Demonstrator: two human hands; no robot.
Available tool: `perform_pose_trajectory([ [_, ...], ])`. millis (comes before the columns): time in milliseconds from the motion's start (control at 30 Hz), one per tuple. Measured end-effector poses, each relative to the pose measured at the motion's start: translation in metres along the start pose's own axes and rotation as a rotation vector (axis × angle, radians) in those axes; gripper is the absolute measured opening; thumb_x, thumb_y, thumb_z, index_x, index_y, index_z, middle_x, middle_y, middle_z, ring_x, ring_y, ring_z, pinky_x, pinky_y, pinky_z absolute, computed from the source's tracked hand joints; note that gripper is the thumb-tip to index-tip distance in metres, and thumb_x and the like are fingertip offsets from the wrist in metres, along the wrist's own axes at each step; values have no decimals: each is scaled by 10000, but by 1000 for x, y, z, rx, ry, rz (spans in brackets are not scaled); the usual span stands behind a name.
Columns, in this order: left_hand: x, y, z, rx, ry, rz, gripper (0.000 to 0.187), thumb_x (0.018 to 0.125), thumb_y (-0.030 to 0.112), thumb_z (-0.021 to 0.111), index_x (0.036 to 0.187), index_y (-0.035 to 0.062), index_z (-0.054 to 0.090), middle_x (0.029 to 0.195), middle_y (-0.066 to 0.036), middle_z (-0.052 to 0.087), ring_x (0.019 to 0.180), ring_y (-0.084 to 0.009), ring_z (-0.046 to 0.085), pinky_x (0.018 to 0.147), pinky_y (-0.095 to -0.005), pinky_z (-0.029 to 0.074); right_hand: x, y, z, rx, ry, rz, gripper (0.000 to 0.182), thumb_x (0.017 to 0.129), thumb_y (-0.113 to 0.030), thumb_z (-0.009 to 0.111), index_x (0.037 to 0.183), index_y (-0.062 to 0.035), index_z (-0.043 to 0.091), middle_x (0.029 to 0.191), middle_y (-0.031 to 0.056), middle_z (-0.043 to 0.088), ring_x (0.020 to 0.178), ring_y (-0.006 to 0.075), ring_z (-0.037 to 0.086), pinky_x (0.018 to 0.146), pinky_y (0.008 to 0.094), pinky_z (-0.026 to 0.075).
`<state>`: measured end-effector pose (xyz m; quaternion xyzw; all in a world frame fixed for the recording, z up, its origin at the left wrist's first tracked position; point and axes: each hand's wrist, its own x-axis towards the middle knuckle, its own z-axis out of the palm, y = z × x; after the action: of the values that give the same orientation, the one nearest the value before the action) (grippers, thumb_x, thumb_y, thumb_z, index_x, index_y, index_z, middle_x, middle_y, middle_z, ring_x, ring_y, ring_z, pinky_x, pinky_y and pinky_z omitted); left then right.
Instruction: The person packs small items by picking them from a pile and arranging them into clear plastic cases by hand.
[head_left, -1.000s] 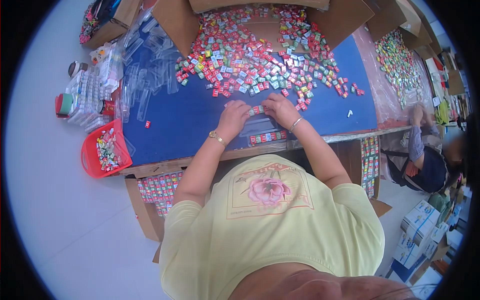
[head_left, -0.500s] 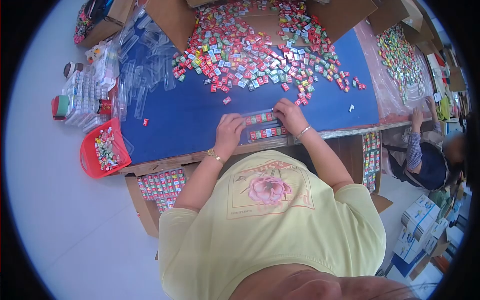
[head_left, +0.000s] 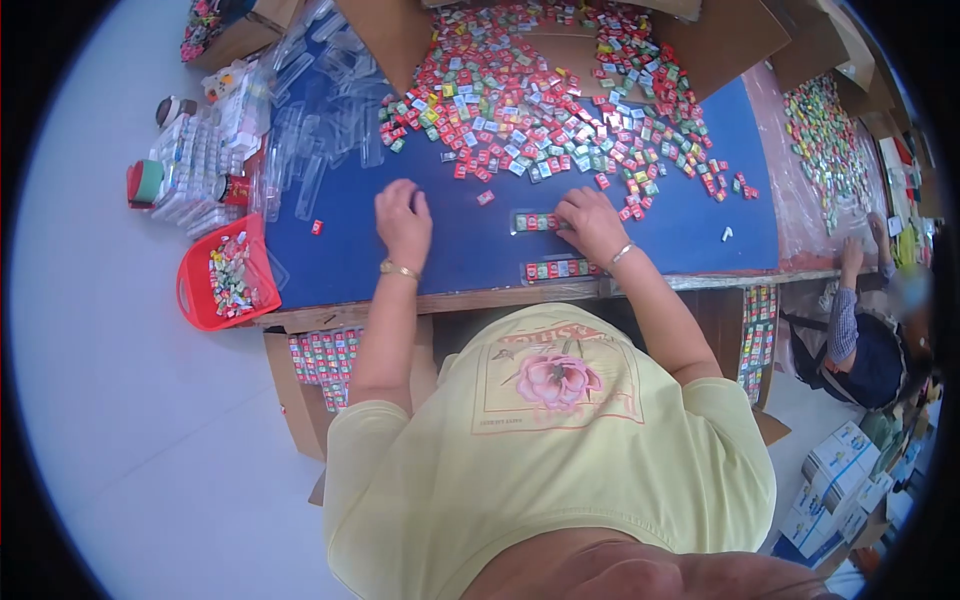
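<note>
My right hand [head_left: 592, 222] has its fingers closed over the right end of a clear plastic tray [head_left: 518, 223] lying on the blue table. A row of small red, green and white boxes [head_left: 538, 222] sits in that tray. Closer to my body, a second tray with a row of little boxes [head_left: 555, 270] lies by the table edge, below my right wrist. My left hand [head_left: 403, 222] is to the left, over bare blue surface, thumb and fingers apart, with nothing visible in it.
Many loose little boxes [head_left: 520, 130] spread from cardboard at the back. Clear plastic trays [head_left: 310, 185] pile up at left, beside a red basket [head_left: 200, 290]. Boxes of packed rows [head_left: 325, 365] stand below the table. Another person's arm [head_left: 846, 310] is at the right.
My left hand has let go of the upper tray and moved left. My right hand stays at its right end. The upper tray now sits farther from the lower one. The view has shifted slightly.
</note>
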<state>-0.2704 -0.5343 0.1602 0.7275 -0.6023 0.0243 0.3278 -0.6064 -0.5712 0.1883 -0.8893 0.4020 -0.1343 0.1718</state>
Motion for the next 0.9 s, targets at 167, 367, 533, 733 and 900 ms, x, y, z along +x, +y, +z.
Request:
perform_pose_trajectory([
  [167, 76, -66, 1, 219, 30, -121, 318, 849, 227, 747, 1107, 44, 708, 1228, -161, 653, 1161, -343, 596, 992, -425, 489, -24, -17, -20, 131, 16, -18, 258, 707, -124, 826, 886, -80, 644, 988, 69, 606, 963, 296, 590, 843, 422, 488],
  [367, 113, -67, 14, 371, -261, -274, 467, 809, 316, 794, 1169, 30, 710, 1181, -183, 680, 1071, -373, 658, 939, -434, 533, -53, -23, -22, 161, -2, 68, 252, 713, -127, 832, 898, -91, 665, 1023, 59, 619, 996, 278, 593, 860, 412, 485],
  [533, 80, -64, 9, 121, -171, -428, 478, 788, 271, 805, 1189, 28, 707, 1138, -166, 694, 988, -365, 683, 907, -429, 551, -64, -20, -13, 189, 20, 22, 257, 693, -100, 830, 882, -78, 657, 1027, 57, 629, 969, 283, 597, 845, 408, 491],
  [733, 14, 28, -27, -100, -44, 119, 542, 764, 120, 801, 1284, 75, 652, 1240, -129, 646, 1140, -314, 603, 977, -412, 500, -61, -18, -16, 166, -29, -41, 242, 696, -91, 815, 883, -75, 662, 1025, 48, 637, 957, 281, 597, 844, 403, 494],
  [900, -23, 84, -7, -304, -376, 326, 515, 734, 99, 809, 1228, 93, 661, 1214, -104, 635, 1151, -308, 570, 996, -430, 483, -58, -10, -18, 177, 49, -31, 210, 741, -101, 798, 917, -85, 684, 1009, 61, 651, 942, 294, 615, 834, 421, 513],
])
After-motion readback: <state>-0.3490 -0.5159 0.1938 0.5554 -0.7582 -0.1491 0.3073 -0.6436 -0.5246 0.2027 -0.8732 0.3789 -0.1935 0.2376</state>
